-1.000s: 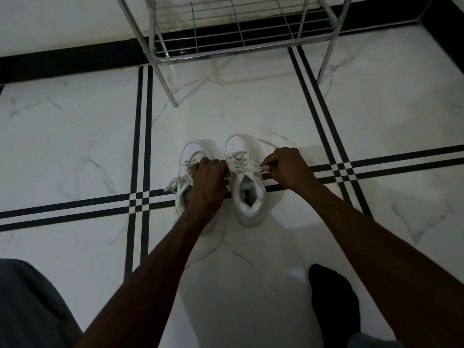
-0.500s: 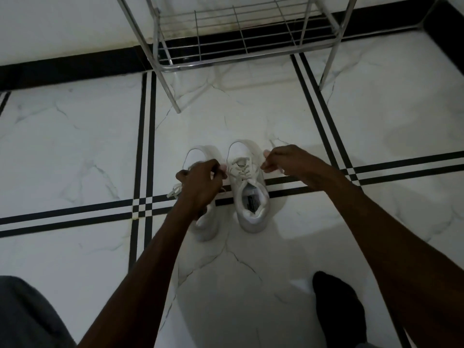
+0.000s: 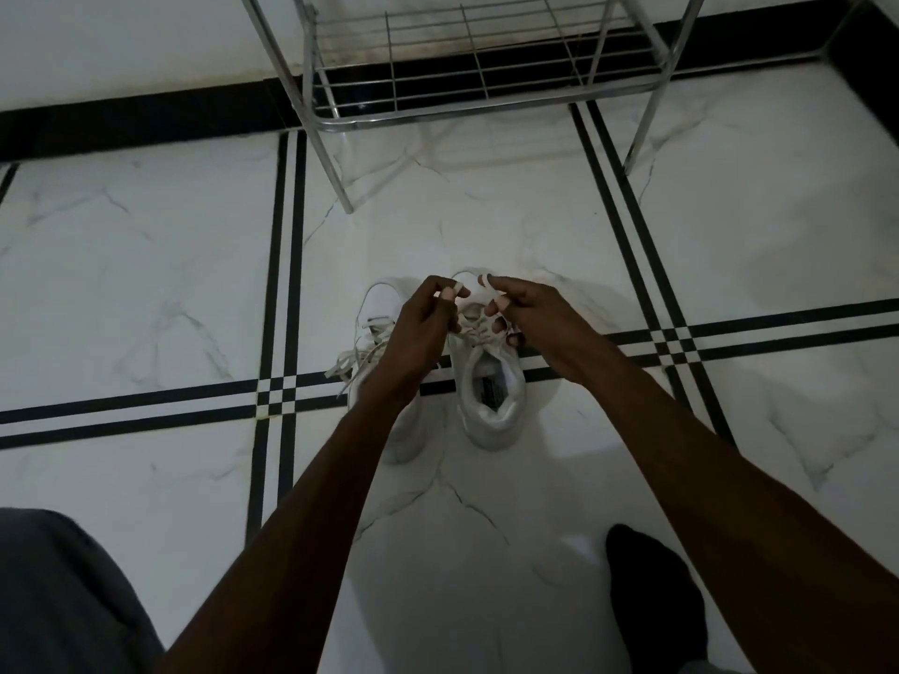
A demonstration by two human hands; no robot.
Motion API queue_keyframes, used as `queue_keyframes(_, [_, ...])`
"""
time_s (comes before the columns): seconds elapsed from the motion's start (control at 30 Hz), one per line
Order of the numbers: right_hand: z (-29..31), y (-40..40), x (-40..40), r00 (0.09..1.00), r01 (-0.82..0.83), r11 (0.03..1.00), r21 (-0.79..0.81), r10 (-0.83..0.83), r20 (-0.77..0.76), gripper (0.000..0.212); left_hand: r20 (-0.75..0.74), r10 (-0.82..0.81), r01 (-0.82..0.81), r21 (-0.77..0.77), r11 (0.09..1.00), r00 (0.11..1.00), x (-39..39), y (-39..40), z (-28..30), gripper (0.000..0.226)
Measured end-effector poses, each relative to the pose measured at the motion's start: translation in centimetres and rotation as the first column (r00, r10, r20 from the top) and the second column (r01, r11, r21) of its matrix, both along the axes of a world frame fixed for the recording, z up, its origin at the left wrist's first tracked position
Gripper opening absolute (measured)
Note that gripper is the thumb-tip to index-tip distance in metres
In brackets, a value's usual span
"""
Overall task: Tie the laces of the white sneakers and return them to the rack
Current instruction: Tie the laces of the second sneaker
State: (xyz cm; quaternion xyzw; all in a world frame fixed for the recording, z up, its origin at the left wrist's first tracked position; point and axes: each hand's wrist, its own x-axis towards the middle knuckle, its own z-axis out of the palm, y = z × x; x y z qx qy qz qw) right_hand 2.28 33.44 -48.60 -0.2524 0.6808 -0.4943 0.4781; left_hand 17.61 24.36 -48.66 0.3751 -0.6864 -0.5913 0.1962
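Meanwhile both hands pinch laces over right sneaker.

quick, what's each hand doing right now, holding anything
Left hand: closed, pinching a white lace of the right-side white sneaker.
Right hand: closed, pinching the same sneaker's lace from the other side.
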Motion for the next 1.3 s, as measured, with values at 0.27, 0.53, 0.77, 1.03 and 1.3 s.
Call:
queue_keyframes(0.27, [0.8,-1.0,-0.2,0.978,0.205,0.977,0.053,-0.207,0.028,0.038,0.112,-0.159,0.180,-0.213,0.960,0.981,-0.3,-0.2,0.7,0.034])
queue_keyframes(0.53, [0.0,-0.5,-0.5,0.996,-0.088,0.993,-0.083,0.090,0.014,0.028,0.200,-0.095,0.148,-0.271,0.951,0.975,-0.7,-0.3,0.6,0.028])
queue_keyframes(0.77, [-0.2,-1.6,0.4,0.990,0.139,0.989,-0.052,-0.139,0.012,0.027,0.187,-0.062,0.104,-0.228,0.968,0.980,-1.1,-0.2,0.1,0.042])
queue_keyframes(1.03, [-0.1,-0.9,-0.5,0.952,-0.105,0.988,-0.113,0.067,-0.299,0.015,0.194,0.010,-0.013,0.015,1.000,0.981,-0.6,-0.9,0.0,0.048])
queue_keyframes(1.3, [0.7,-2.3,-0.8,0.535,-0.323,0.926,0.194,0.348,-0.770,0.015,0.164,0.039,-0.040,0.004,0.999,0.986,-0.2,-0.8,-0.3,0.030])
